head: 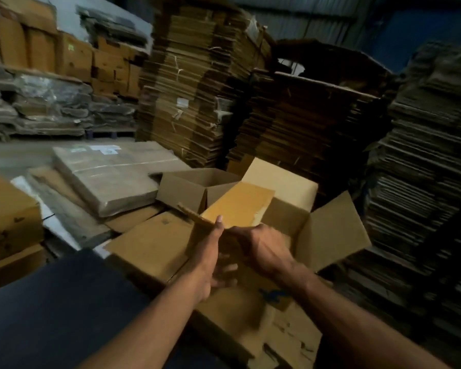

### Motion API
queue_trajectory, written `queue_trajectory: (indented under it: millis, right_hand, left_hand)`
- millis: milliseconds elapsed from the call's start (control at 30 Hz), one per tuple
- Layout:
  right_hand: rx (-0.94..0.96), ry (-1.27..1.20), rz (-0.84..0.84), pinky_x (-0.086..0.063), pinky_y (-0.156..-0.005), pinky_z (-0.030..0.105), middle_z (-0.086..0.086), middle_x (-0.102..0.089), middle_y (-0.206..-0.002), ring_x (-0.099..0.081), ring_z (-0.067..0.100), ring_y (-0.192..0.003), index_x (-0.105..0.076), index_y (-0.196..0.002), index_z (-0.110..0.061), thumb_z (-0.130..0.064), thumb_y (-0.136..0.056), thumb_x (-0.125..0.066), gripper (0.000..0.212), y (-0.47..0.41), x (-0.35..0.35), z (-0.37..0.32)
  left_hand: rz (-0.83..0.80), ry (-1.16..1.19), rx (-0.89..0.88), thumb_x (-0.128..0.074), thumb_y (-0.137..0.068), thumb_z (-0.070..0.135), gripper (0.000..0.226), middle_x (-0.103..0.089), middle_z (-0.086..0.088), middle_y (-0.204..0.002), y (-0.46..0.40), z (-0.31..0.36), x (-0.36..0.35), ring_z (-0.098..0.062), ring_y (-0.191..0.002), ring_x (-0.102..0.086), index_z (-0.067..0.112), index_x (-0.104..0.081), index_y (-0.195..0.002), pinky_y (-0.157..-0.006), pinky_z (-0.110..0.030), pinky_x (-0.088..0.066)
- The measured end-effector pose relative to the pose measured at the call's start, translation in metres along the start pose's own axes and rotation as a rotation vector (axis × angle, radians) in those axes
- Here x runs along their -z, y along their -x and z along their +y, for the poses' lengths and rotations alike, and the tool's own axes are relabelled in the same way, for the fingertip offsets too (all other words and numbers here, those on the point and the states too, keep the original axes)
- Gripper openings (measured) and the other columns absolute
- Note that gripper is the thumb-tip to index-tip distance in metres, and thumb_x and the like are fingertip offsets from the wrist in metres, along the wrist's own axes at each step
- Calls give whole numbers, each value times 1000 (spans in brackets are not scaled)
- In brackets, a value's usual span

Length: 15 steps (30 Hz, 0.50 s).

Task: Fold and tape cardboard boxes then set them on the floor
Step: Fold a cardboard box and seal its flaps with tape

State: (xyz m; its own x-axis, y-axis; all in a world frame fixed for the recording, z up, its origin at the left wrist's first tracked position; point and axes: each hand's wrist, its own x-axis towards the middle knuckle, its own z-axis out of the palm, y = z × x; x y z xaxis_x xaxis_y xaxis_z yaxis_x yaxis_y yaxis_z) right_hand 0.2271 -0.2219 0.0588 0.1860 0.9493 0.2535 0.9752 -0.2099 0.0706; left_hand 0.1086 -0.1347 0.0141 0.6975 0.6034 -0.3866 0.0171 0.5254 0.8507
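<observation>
Both forearms reaching forward over an open brown cardboard box (250, 302). Left hand (210, 262) gripping its yellowish inner flap (240, 206), thumb on the edge; right hand (264, 249) curled over the same flap's edge. Beyond, another open brown box (186, 193) and tall stacks of flattened cardboard (197, 89).

The box (250, 262) I'm working on is plain tan-brown cardboard — the flap (240, 206) at its centre catches the light and reads as a warmer yellow-orange, and a small blue printed mark (273, 292) shows on its near panel. At my 11 o'clock, an open box (194, 190) is a duller grey-brown. Further toward 10 o'clock, a flat bundle (112, 177) looks pale grey-beige with a white label (104, 149). The tall stacks (197, 89) at 12 o'clock are striped in brown layers — golden on the lit side, near-black in shadow. At 8 o'clock, a dark navy surface (64, 310) fills my view.
</observation>
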Motion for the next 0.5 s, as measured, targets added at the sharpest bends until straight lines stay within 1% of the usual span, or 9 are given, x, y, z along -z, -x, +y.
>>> queue_trajectory:
  millis: [67, 100, 167, 233, 267, 300, 367, 433, 500]
  right_hand:
    - [-20, -52, -54, -60, -66, 35, -1, -71, -99, -72, 21, -83, -45, -135, -37, -32, -100, -60, 38, 13, -22, -58]
    - [-23, -83, -76, -62, -66, 38, -1, -70, -96, -72, 20, -80, -43, -131, -36, -34, -100, -59, 35, 19, -32, -85]
    - [-14, -121, -123, -61, -67, 36, -2, -71, -93, -72, 18, -80, -50, -125, -34, -32, -99, -62, 29, 32, -42, -137]
    - [12, -165, -132, -53, -63, 31, 0, -72, -91, -72, 20, -81, -61, -117, -29, -25, -96, -66, 22, 45, -46, -187]
    - [13, -189, -123, -48, -61, 30, 1, -72, -90, -71, 22, -80, -63, -116, -28, -24, -94, -67, 23, 50, -48, -211]
    - [8, -209, -116, -47, -61, 31, 1, -72, -91, -71, 23, -79, -62, -117, -30, -27, -92, -68, 26, 55, -50, -234]
    - [3, -256, -136, -56, -66, 35, -1, -72, -95, -70, 21, -81, -57, -120, -33, -37, -89, -73, 35, 62, -54, -274]
    - [-3, -332, -149, -60, -73, 41, -1, -73, -99, -70, 21, -86, -58, -119, -32, -43, -90, -71, 34, 66, -53, -301]
    - [-24, -464, -155, -59, -77, 42, -1, -73, -106, -70, 20, -92, -60, -123, -33, -36, -92, -67, 31, 71, -44, -315]
  left_hand:
    - [0, 52, 73, -52, -86, 84, 61, -77, -11, -108, 33, -14, 40, -33, -101, -72, 32, -68, -114, -80, -53, -63]
    - [13, 77, 102, -53, -88, 80, 60, -78, -11, -106, 48, -20, 61, -34, -100, -73, 30, -69, -115, -79, -52, -64]
    - [75, 98, 161, -55, -96, 68, 51, -78, -14, -103, 75, -32, 102, -35, -98, -74, 23, -69, -117, -75, -49, -64]
    - [146, 64, 200, -55, -102, 56, 45, -78, -17, -98, 102, -43, 140, -36, -94, -75, 16, -70, -117, -70, -47, -63]
    - [171, 35, 202, -55, -103, 51, 43, -78, -17, -94, 115, -46, 157, -37, -92, -75, 13, -72, -114, -67, -47, -63]
    - [195, 12, 192, -56, -104, 43, 38, -78, -18, -91, 127, -48, 173, -37, -89, -75, 10, -73, -111, -64, -46, -63]
    - [246, -31, 173, -59, -98, 26, 26, -77, -20, -90, 146, -48, 201, -38, -88, -73, 6, -73, -107, -60, -44, -61]
    - [290, -88, 162, -58, -96, 14, 19, -75, -22, -94, 161, -39, 221, -38, -89, -71, 4, -72, -105, -61, -46, -62]
    - [323, -160, 148, -54, -97, 6, 17, -73, -23, -93, 173, -26, 236, -35, -82, -70, 1, -69, -104, -58, -43, -63]
